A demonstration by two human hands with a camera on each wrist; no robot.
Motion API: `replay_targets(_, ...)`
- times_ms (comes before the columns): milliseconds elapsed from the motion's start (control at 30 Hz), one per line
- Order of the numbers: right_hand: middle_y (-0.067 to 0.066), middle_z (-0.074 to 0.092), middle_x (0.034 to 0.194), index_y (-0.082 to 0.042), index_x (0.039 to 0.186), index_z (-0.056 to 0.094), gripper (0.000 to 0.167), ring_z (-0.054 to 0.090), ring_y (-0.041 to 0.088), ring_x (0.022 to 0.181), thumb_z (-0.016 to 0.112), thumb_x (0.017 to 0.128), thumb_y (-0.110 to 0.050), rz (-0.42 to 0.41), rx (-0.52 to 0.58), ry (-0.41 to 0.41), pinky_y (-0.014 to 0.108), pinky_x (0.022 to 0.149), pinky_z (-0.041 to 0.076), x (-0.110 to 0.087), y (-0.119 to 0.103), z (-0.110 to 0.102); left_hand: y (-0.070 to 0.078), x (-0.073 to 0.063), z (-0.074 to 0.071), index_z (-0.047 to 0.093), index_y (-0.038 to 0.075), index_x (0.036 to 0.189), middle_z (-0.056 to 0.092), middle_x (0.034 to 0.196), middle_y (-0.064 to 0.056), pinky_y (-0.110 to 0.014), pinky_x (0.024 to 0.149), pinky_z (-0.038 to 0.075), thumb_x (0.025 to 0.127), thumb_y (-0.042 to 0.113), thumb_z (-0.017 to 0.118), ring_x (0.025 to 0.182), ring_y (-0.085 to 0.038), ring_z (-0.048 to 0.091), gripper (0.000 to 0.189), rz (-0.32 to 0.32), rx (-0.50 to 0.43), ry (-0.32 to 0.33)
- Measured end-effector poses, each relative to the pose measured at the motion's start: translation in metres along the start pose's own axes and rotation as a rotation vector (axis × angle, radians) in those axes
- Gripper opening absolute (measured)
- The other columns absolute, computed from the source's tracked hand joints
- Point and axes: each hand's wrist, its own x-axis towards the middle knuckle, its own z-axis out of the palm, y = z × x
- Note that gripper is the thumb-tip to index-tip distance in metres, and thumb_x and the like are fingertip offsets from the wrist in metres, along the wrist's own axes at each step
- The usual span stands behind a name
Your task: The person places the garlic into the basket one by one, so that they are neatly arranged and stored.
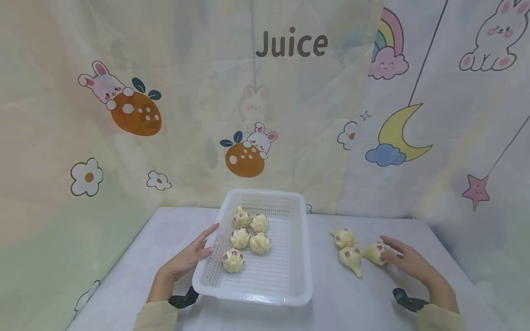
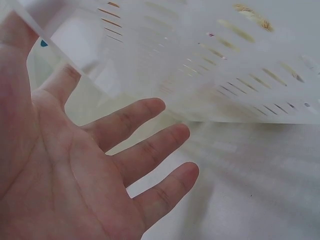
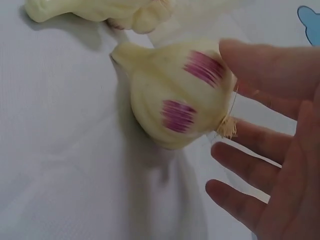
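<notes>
A white perforated plastic basket (image 1: 285,266) holds several garlic bulbs (image 1: 260,242), pale with purple patches. My left hand (image 1: 186,259) is at the basket's left rim; in the left wrist view, the other fingers (image 2: 150,150) spread outside its slotted wall. To the right of the basket, my right hand (image 1: 414,264) is at a garlic bulb (image 3: 172,95) that lies on its side, stem to the left. The thumb is against the root end, and the other fingers extend loosely beyond it. Beside that bulb lie two more garlic bulbs, one behind (image 1: 343,238) and one in front (image 1: 351,260).
The white-covered table (image 1: 343,308) ends at a cartoon-printed cloth backdrop (image 1: 198,151) behind and at the sides. Dark wrist-worn devices (image 1: 407,301) sit below both hands. The basket stands between the hands, near the table's middle.
</notes>
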Motion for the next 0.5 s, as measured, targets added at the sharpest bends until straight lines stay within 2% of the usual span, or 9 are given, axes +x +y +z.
replay_targets(167, 0.033, 0.027, 0.148, 0.000, 0.147, 0.027, 0.071, 0.025, 0.057, 0.131, 0.045, 0.097, -0.047, 0.030, 0.078, -0.077, 0.070, 0.093, 0.034, -0.0027, 0.0007, -0.0018, -0.0010, -0.0006, -0.0004, 0.017, 0.045, 0.148, 0.013, 0.160, -0.002, -0.059, 0.096, 0.043, 0.094, 0.029, 0.058, 0.138, -0.042, 0.033, 0.069, -0.002, -0.006, 0.003)
replay_targets(500, 0.031, 0.026, 0.150, -0.001, 0.147, 0.029, 0.069, 0.023, 0.057, 0.133, 0.042, 0.098, -0.048, 0.047, 0.129, -0.113, 0.070, 0.092, 0.035, -0.0040, 0.0091, -0.0028, -0.0005, 0.0007, 0.0001, 0.017, 0.046, 0.147, 0.013, 0.160, -0.003, -0.060, 0.098, 0.041, 0.093, 0.033, 0.060, 0.139, -0.042, 0.031, 0.070, -0.008, -0.001, 0.005)
